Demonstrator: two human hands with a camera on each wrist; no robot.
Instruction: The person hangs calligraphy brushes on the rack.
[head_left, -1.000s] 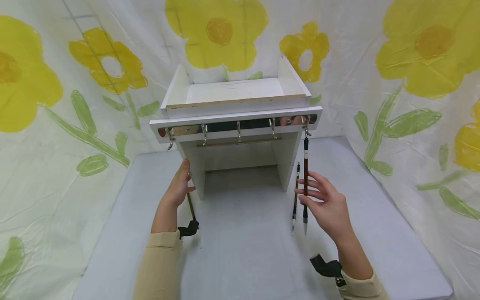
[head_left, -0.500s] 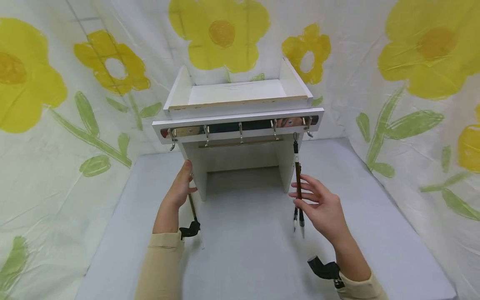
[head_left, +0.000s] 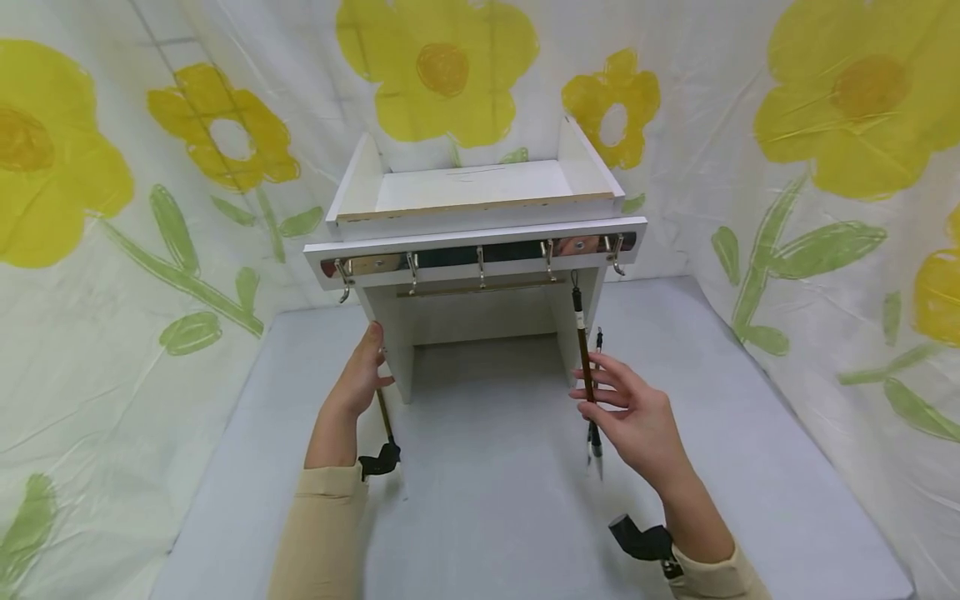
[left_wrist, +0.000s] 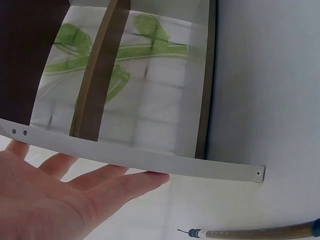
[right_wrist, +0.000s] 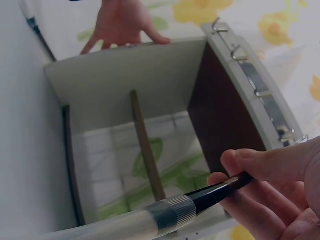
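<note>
My right hand (head_left: 636, 417) pinches an ink brush (head_left: 582, 333) by its brown handle, tip down and leaning slightly. Its cord loop (head_left: 574, 279) is off the hooks, just below and right of the fourth metal hook (head_left: 550, 254). In the right wrist view, the brush's black ferrule (right_wrist: 207, 197) shows close up between fingers and lens. With its fingers extended, my left hand (head_left: 354, 383) rests against the outer face of the white shelf's left side panel (left_wrist: 150, 159). Behind the held brush, a second brush (head_left: 599, 337) partly shows.
The white shelf (head_left: 472, 225) stands on a pale cloth-covered table (head_left: 487, 483), with a hook rail (head_left: 442, 260) along its front. Another brush (left_wrist: 260, 232) lies near the left panel. Flower-printed sheeting (head_left: 225, 167) surrounds the table.
The brush in my right hand has come off the rightmost hook and moved left, its loop now near the fourth hook. My left hand keeps its place on the panel.
</note>
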